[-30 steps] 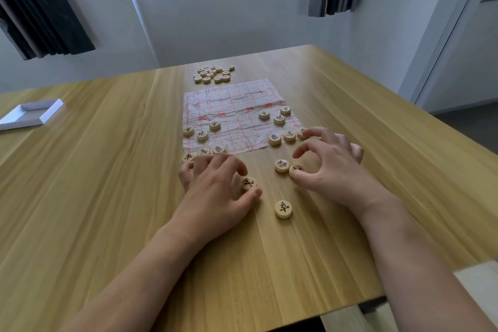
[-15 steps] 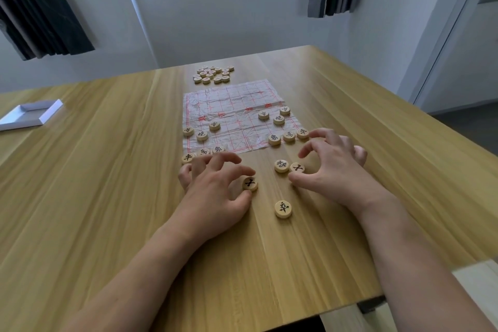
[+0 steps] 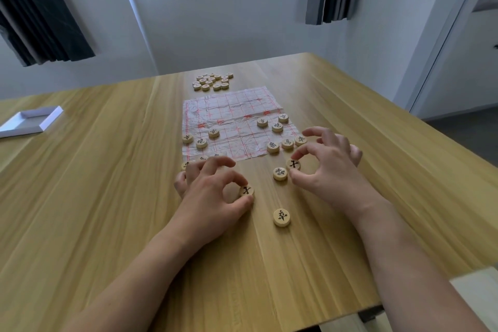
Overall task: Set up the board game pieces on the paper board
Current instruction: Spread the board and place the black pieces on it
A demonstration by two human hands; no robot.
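A crumpled paper board with a red grid lies mid-table. Several round wooden pieces with black characters sit on its near half, such as one at the left edge and a row at the right. My left hand pinches a piece between thumb and forefinger, just in front of the board. My right hand pinches another piece the same way. Two loose pieces lie on the table between my hands, one near and one farther. My left fingers partly hide pieces at the board's near edge.
A heap of several pieces with red characters lies beyond the board's far edge. A white shallow box lid rests at the table's far left. The wooden table ends close to my body.
Both hands have closed thumb and forefinger round a piece each and tilted them up from the table. The view has tipped upward a little.
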